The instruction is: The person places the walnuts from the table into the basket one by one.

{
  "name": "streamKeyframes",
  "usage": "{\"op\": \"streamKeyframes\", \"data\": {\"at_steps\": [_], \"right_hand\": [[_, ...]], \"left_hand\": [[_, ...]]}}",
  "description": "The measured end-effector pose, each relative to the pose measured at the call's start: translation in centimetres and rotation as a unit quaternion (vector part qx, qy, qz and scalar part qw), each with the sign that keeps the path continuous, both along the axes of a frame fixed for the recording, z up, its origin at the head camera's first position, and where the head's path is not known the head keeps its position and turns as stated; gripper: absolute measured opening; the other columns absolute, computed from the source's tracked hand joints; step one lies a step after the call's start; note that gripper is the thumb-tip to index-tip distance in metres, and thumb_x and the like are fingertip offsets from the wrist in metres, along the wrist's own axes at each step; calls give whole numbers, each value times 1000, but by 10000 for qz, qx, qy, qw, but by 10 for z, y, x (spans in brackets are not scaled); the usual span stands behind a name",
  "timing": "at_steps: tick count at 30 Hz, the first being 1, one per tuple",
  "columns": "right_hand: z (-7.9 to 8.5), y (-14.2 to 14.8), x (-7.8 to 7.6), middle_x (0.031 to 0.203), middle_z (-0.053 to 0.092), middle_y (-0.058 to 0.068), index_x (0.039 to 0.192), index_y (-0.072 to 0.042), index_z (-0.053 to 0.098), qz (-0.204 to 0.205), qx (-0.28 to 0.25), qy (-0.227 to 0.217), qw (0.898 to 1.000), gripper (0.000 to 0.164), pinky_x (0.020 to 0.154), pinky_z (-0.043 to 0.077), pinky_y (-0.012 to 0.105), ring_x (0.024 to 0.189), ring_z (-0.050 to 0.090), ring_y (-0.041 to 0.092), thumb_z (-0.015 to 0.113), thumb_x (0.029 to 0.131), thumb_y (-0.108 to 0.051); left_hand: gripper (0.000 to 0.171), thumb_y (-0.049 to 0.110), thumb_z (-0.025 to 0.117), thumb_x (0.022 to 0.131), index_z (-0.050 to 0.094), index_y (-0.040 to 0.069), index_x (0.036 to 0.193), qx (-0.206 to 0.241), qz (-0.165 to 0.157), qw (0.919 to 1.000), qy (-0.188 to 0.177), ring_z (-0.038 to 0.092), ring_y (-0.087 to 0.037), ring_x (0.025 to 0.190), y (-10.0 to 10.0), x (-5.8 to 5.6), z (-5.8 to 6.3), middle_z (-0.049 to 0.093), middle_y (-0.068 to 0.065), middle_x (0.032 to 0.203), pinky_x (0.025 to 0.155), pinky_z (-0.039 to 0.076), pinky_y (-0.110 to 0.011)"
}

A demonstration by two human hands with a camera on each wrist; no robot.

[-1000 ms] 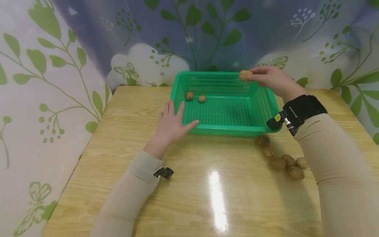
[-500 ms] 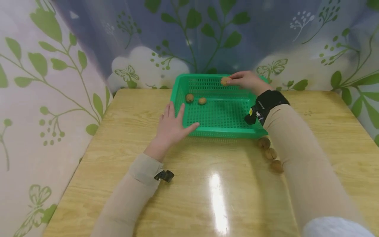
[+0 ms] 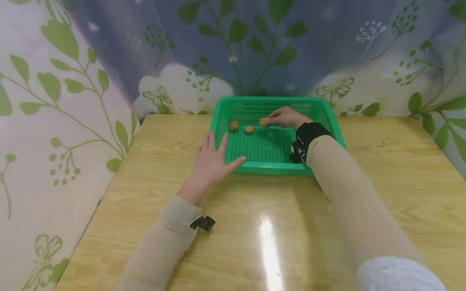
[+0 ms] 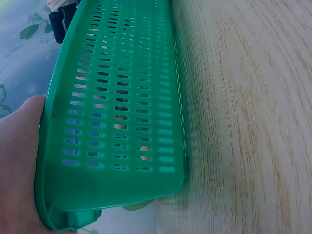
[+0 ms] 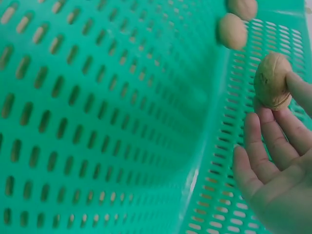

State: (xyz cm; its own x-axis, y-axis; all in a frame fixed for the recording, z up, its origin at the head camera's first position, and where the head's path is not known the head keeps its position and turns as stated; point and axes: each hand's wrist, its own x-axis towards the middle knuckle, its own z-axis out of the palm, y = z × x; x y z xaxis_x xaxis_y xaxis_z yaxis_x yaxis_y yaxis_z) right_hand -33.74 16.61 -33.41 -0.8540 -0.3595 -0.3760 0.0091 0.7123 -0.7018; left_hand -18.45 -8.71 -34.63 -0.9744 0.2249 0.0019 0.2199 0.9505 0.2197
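left hand [image 3: 210, 162] splayed on basket rim [image 3: 269, 166], right hand [image 3: 287, 117] inside, pinching a walnut [image 5: 271, 80]

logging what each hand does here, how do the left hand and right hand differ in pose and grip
The left hand has its fingers spread and holds no walnut, while the right hand pinches a walnut between thumb and fingers. The left hand touches the rim at the left end of the green basket, whereas the right hand reaches inside it. Both hands are bare and extend from beige sleeves.
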Motion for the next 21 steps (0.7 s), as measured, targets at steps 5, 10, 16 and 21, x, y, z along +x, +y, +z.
{"op": "streamKeyframes", "data": {"at_steps": [5,10,16,21], "right_hand": [[-4,-8,0,139,39,22,135,2,45,76,140,165,9997,47,100,34,46,126,38,36,51,97,-25],[-5,-8,-2,143,35,21,137,2,43,-95,105,329,9994,49,102,31,46,130,32,37,52,96,-25],[6,2,-4,146,31,18,142,-2,37,-181,-331,177,9991,51,104,31,43,132,31,33,50,98,-24],[37,20,7,148,29,17,144,-2,33,-4,-783,52,9969,56,106,29,41,133,29,31,51,97,-27]], "left_hand": [[96,80,26,81,10,16,151,14,-18,10000,-4,-2,-36,140,1,1,0,-4,-25,152,107,18,-55],[96,79,26,81,11,15,151,3,-17,10000,6,-2,-36,140,1,1,1,-4,-25,152,107,18,-55],[96,79,27,81,11,15,151,62,-6,10000,-35,-2,-36,140,0,2,0,-4,-24,152,107,17,-55],[97,80,27,80,11,16,151,45,2,10000,53,-1,-36,140,-1,0,-2,-2,-25,152,107,19,-55]]}}
